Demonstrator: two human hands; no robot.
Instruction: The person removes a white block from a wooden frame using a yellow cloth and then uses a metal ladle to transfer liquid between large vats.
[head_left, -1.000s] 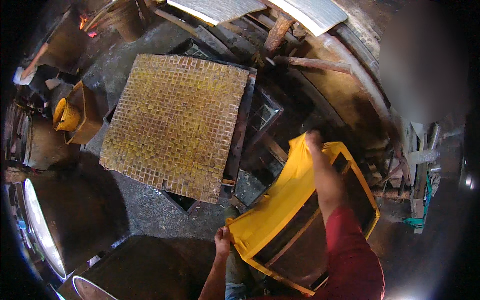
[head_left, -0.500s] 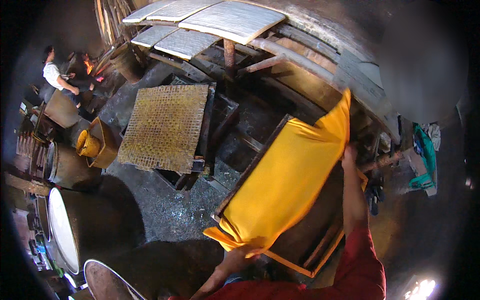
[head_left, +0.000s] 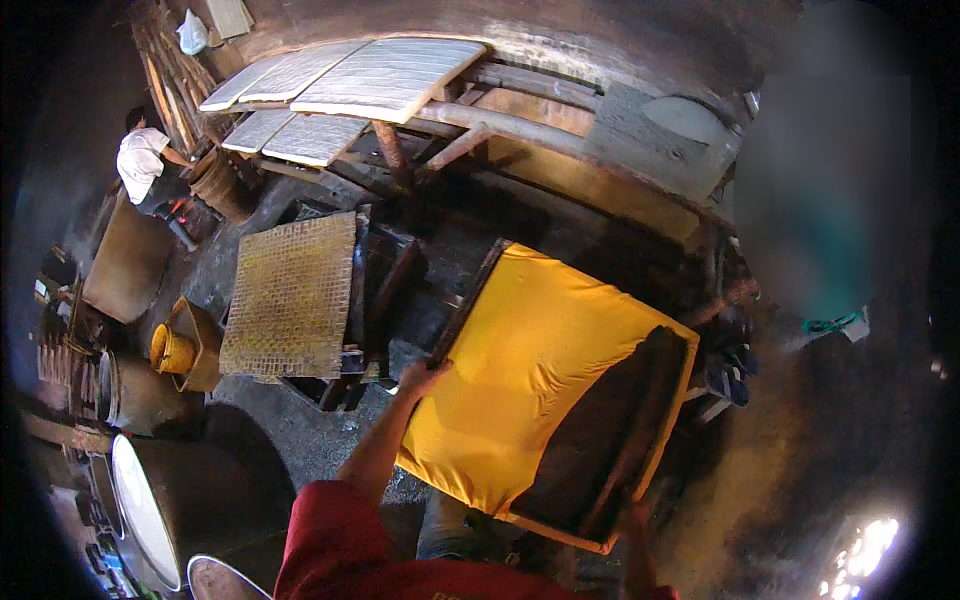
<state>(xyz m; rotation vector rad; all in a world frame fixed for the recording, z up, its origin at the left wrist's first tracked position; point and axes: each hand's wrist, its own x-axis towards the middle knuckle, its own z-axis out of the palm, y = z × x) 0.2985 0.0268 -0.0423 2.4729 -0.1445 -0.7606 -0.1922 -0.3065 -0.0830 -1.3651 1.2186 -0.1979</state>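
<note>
A yellow cloth (head_left: 510,370) lies over a dark rectangular wooden frame (head_left: 655,440) in front of me. It spans the left and middle of the frame. The right part is uncovered and dark, with a bar inside it. My left hand (head_left: 425,378) is closed on the frame's left side, at the cloth's edge. My right hand (head_left: 632,520), in shadow, is closed at the frame's near right side. Its fingers are only partly visible.
A woven, yellowish mat-like panel (head_left: 290,295) lies on a dark stand to the left. Large drums (head_left: 205,500) stand at near left, by a yellow bucket (head_left: 172,348). Pale panels (head_left: 390,75) rest on a far rack. Another person (head_left: 145,165) bends beside a barrel (head_left: 222,185).
My left hand has moved from the cloth's near end to the frame's left side. My right hand has let go of the raised cloth corner and come down near me. The cloth lies flatter and wider.
</note>
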